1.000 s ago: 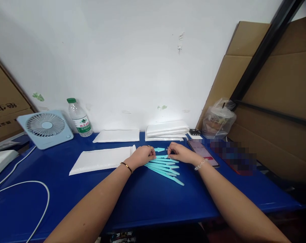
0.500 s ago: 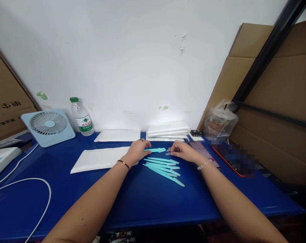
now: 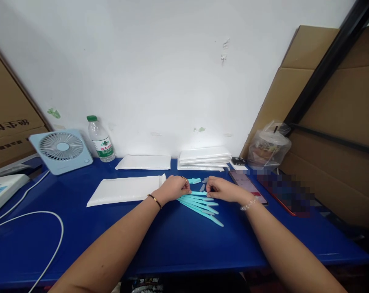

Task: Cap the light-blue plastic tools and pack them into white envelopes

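Note:
Several turquoise eyebrow razors (image 3: pixel 201 206) lie fanned out on the blue table (image 3: pixel 184 244), most with translucent caps on their blade ends. My left hand (image 3: pixel 173 187) is closed on the handle of the uppermost razor (image 3: pixel 198 193). At that razor's blade end, my right hand (image 3: pixel 221 189) pinches its translucent cap, mostly hidden by the fingers. Just beyond the hands lie uncapped razors (image 3: pixel 194 180), partly covered by my left hand. Loose translucent caps (image 3: pixel 202 187) rest between these and my right fingers.
A white padded packet (image 3: pixel 123 190) lies left of my hands; another (image 3: pixel 143 162) and a stack (image 3: pixel 204 158) sit by the wall. A fan (image 3: pixel 62 150) and a water bottle (image 3: pixel 101 140) stand left. Right are a phone (image 3: pixel 248 187) and a bagged cup (image 3: pixel 268 146).
My left hand has left the far razors and moved right and nearer, onto the top razor of the fan. My right hand has come slightly nearer, to that razor's capped end.

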A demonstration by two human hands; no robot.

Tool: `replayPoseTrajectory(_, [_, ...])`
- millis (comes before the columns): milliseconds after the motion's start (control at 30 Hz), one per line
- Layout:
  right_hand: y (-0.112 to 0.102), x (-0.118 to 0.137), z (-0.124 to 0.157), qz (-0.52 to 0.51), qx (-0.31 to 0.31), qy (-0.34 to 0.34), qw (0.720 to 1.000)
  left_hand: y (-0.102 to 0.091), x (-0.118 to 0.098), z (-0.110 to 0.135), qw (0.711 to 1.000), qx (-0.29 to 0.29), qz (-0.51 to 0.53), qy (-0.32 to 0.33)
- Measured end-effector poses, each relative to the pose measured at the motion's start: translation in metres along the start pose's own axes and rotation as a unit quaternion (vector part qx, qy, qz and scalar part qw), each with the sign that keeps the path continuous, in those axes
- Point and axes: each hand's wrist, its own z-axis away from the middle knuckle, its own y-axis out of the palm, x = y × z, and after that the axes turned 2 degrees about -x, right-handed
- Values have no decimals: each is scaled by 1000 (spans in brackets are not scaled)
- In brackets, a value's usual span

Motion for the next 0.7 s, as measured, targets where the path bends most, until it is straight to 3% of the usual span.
replayPoseTrajectory(200, [-10,-18,5,-12,-11,29,999,-12,4,4,999,-23,-25,-17])
replayPoseTrajectory(333, [-10,-12,2,-41,-18,19,999,-9,3,2,999,-47,0,22])
replayPoseTrajectory(433, [-7,-6,-3,-48,-16,3,999,-6,3,1,998,-30,16,45])
replayPoseTrajectory(600, [-10,-11,-1,-37,-47,27,998,-10,14,2,999,-9,28,-22])
replayPoseTrajectory(700, [-13,-11,4,-35,-62,14,997,-13,15,4,999,-32,7,-20])
